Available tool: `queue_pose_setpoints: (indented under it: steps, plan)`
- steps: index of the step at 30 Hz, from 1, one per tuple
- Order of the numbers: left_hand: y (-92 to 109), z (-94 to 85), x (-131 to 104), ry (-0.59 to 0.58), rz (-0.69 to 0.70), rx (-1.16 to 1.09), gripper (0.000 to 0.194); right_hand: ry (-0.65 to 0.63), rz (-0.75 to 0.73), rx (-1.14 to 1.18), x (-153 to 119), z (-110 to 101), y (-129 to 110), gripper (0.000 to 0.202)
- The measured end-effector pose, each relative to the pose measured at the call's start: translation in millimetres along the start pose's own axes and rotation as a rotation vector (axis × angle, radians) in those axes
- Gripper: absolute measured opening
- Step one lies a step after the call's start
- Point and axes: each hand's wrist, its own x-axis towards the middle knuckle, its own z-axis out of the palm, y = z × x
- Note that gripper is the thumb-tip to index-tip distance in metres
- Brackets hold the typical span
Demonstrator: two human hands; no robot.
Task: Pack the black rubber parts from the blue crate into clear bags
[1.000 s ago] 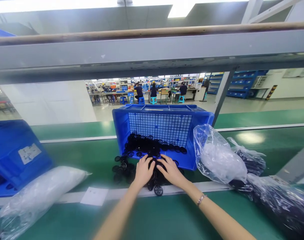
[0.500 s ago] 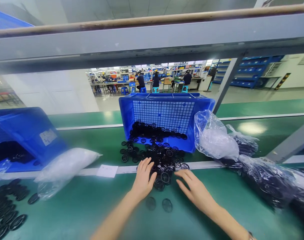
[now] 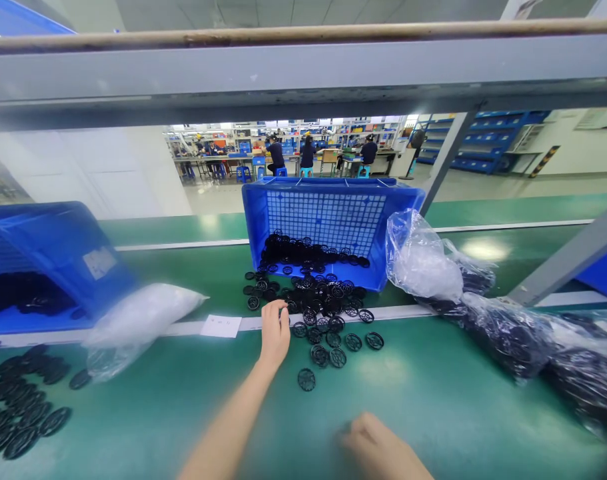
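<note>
Small black spoked wheels [image 3: 328, 293] spill from a tipped blue crate [image 3: 406, 200] onto the green worktop. My left hand [image 3: 274, 331] is at the left front edge of this heap, its fingers bent and its thumb close to the fingertips. Whatever is between them is hidden among the wheels. Closer to me, my right hand [image 3: 376, 440] is blurred, with the fingers curled in; I cannot see what they hold. A single wheel [image 3: 306, 379] lies on the worktop between my hands, in front of several scattered ones.
Left stand another blue crate [image 3: 90, 233] of black parts, a white-filled plastic bag [image 3: 148, 313] and loose wheels [image 3: 23, 413]. A paper slip [image 3: 221, 326] lies beside the heap. Bags of black parts [image 3: 508, 333] line the right. A shelf beam [image 3: 303, 63] crosses above; people sit far behind.
My right hand has drawn back from the heap toward me and curled up. My left hand has shifted slightly left and bent its fingers. Wheels at the heap's front are more spread out.
</note>
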Motion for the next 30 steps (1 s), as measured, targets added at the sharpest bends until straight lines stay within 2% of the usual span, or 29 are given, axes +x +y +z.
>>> queue_pose_setpoints:
  steps: [4, 7, 9, 13, 16, 20, 24, 26, 28, 30]
  plan:
    - [-1, -0.7, 1, 0.005, -0.003, 0.004, 0.021, 0.003, -0.022, -0.096, 41, 0, -3, 0.046]
    - [-4, -3.5, 1, 0.018, -0.010, 0.010, 0.022, -0.009, -0.074, -0.212, 64, 9, -1, 0.051]
    - [-6, -4.3, 1, 0.027, -0.015, 0.012, 0.023, -0.024, -0.099, -0.262, 61, 22, -4, 0.048]
    - [-6, -2.0, 2, 0.024, -0.016, 0.005, 0.022, -0.016, -0.143, -0.308, 31, 39, -14, 0.040]
    - [-5, -0.7, 2, 0.010, -0.014, -0.002, 0.021, 0.013, -0.099, -0.251, 28, 24, -11, 0.027]
    - [-5, -2.9, 2, 0.014, -0.020, -0.003, 0.022, 0.153, 0.042, -0.232, 57, -11, 19, 0.022]
    - [-5, -4.9, 1, 0.019, -0.024, -0.004, 0.023, 0.152, 0.049, -0.255, 68, -13, 43, 0.021]
    - [-6, -4.6, 2, 0.019, -0.024, -0.005, 0.024, 0.139, 0.115, -0.212, 60, -10, 40, 0.022]
    - [-6, -3.6, 2, 0.017, -0.024, -0.006, 0.025, 0.111, 0.257, -0.073, 49, -13, 31, 0.024]
    - [-6, -2.4, 2, 0.012, -0.026, -0.008, 0.025, 0.003, 0.398, 0.148, 36, -21, 20, 0.021]
